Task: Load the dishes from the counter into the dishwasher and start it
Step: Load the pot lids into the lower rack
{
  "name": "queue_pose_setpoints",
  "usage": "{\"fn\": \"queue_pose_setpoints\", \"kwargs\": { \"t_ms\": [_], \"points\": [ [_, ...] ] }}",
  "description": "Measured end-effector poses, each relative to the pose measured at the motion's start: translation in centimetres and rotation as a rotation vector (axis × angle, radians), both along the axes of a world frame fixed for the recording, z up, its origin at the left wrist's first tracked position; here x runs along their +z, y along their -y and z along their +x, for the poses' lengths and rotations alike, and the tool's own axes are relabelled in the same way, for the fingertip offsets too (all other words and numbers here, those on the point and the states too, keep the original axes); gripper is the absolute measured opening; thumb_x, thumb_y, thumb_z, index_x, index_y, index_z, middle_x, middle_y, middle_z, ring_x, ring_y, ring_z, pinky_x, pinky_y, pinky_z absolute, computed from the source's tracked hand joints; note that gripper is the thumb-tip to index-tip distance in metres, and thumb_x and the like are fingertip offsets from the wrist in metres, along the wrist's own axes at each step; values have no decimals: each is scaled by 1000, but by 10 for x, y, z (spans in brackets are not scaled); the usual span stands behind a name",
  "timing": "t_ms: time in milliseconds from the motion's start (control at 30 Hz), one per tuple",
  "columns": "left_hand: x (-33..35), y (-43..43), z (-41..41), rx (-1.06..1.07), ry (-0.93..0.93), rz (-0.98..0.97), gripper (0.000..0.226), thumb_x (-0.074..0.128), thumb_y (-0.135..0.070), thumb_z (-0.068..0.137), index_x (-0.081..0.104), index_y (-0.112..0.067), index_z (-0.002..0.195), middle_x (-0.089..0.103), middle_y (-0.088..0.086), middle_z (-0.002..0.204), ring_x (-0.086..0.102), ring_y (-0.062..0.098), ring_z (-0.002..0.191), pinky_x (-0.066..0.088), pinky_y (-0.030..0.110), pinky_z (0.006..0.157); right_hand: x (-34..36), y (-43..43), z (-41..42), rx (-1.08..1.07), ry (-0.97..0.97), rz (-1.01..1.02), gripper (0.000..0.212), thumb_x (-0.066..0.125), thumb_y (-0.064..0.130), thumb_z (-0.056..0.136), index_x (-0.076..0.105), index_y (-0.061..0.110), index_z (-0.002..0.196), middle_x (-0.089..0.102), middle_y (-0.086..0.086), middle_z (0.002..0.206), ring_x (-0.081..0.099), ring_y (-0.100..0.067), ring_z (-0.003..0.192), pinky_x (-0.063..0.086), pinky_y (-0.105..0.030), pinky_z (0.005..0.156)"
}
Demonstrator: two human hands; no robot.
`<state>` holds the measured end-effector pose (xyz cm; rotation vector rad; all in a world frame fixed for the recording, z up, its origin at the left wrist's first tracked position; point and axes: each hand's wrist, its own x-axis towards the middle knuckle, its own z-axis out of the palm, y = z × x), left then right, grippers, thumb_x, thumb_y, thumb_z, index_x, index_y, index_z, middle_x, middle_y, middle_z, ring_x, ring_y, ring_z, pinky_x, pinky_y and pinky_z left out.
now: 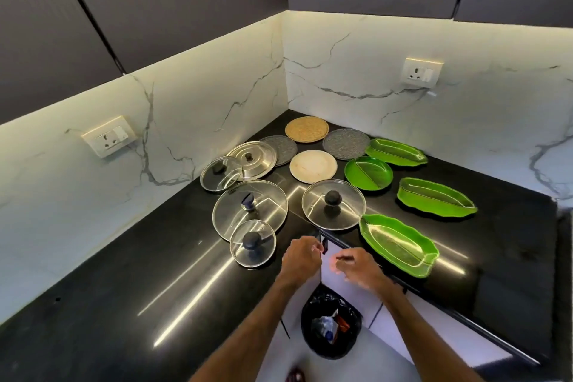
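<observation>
Plates and lids are spread over the corner of the counter point(124, 304). Four glass lids point(334, 209) and a steel lid point(255, 159) are grouped toward the left run, the smallest lid point(252, 242) nearest the front edge. A round plate point(313, 166) is set in the middle — three mats point(306, 129) behind it, toward the back corner. Four trays point(399, 242) are lined along the right run. A bin point(331, 321) is placed on the floor below the inner edge.

A: Arms?
B: Both bare forearms reach forward from bottom of frame, converging toward the middle.
A: Left hand point(299, 260)?
B: Back of hand up, fingers curled loosely inward, holding nothing.
A: Right hand point(356, 270)?
B: Slightly blurred, fingers half bent pointing left, empty, close beside the left, not touching.
</observation>
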<state>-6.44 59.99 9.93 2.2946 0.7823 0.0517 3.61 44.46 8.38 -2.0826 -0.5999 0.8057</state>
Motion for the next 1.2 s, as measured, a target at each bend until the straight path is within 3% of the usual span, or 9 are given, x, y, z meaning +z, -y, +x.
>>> {"fn": "queue_pose_setpoints", "kwargs": {
  "t_ms": [200,333,500,567,667,833,1000,1133,1200],
  "points": [
    [5,-44,3,56,3,137,26,47,-14,82,69,-20,93,73,-1,97,68,22,90,58,38,74,-9,-37,17,0,-46,33,6,73,20,86,79,23,87,77,4,80,72,-9,73,54,-21,61],
    [-15,-85,-3,95,3,293,30,55,-3,82,65,-15,107,66,4,108,59,22,102,53,32,81,-15,-68,26,-87,-125,69,7,72,12,89,78,14,94,78,-5,83,75,-21,80,58,-26,65],
    [-36,-133,-21,89,-262,458,57,72,-23,75,53,-13,128,50,13,132,47,31,123,50,42,97,-29,-99,30,-155,-216,98,8,70,12,92,76,15,96,78,-3,86,74,-20,82,58,-33,70],
    [-47,-142,-27,85,-378,406,67,70,-30,80,42,-15,139,43,16,141,47,34,129,50,46,99,-32,-106,32,-175,-253,94,8,69,10,92,75,13,97,78,-5,87,73,-19,80,57,-32,69],
    [-58,-155,-28,53,-371,353,69,67,-30,87,34,-18,146,39,16,146,49,33,129,52,41,100,-33,-117,41,-182,-285,87,9,67,11,94,75,12,99,78,-6,89,73,-19,80,57,-30,67],
    [-54,-171,-20,37,-271,239,50,72,-33,86,51,-22,130,49,8,135,54,26,123,52,38,98,-25,-131,63,-231,-305,103,10,65,6,95,73,6,100,78,-13,92,70,-19,77,53,-26,61],
    [-46,-167,-11,-7,-192,122,49,74,-33,79,62,-28,126,56,1,126,58,20,115,50,30,93,-29,-128,85,-258,-290,102,10,65,10,95,74,11,99,79,-6,90,72,-18,81,55,-29,65],
    [-39,-155,8,81,24,-48,50,80,-46,65,71,-34,113,66,-10,106,63,7,98,54,28,89,-34,-118,99,-480,-225,73,12,64,5,92,74,10,94,78,-6,86,71,-16,75,56,-29,61],
    [-31,-154,22,123,137,-209,44,85,-42,67,74,-30,108,73,-14,99,67,-1,90,57,20,81,-42,-114,106,-638,-191,29,9,66,3,87,74,7,89,77,-8,80,70,-17,68,59,-32,59]
  ]
}}
